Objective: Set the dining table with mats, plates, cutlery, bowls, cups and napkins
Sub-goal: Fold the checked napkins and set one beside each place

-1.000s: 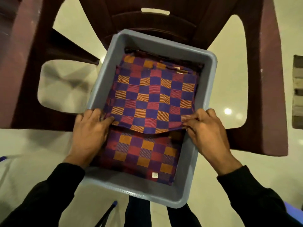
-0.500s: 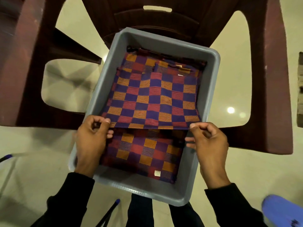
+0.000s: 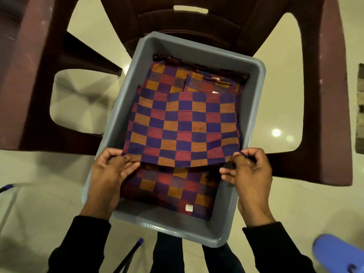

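- Here, a checked mat (image 3: 182, 127) in purple, red and orange squares is being held up by its near edge, lifted clear of the stack beneath and hanging over the middle of a grey tub (image 3: 254, 107).
- The left hand (image 3: 110, 174) is pinching the mat's near left corner between thumb and curled fingers.
- The right hand (image 3: 249, 172) is pinching the near right corner, thumb and forefinger closed on the cloth, the other fingers loosely spread below it.
- More mats (image 3: 173, 188) of the same pattern are lying flat in the tub under the raised one; a small white label (image 3: 189, 207) is showing on the nearest of them, and further folded ones are peeking out at the far end.
- The tub is sitting on the seat of a dark maroon plastic chair (image 3: 325, 95), seen from above.
- Black sleeves (image 3: 82, 245) are covering both forearms.
- A pale tiled floor (image 3: 275, 79) is showing through the chair's armrest gaps, and a blue slipper (image 3: 336, 253) is lying at the lower right.
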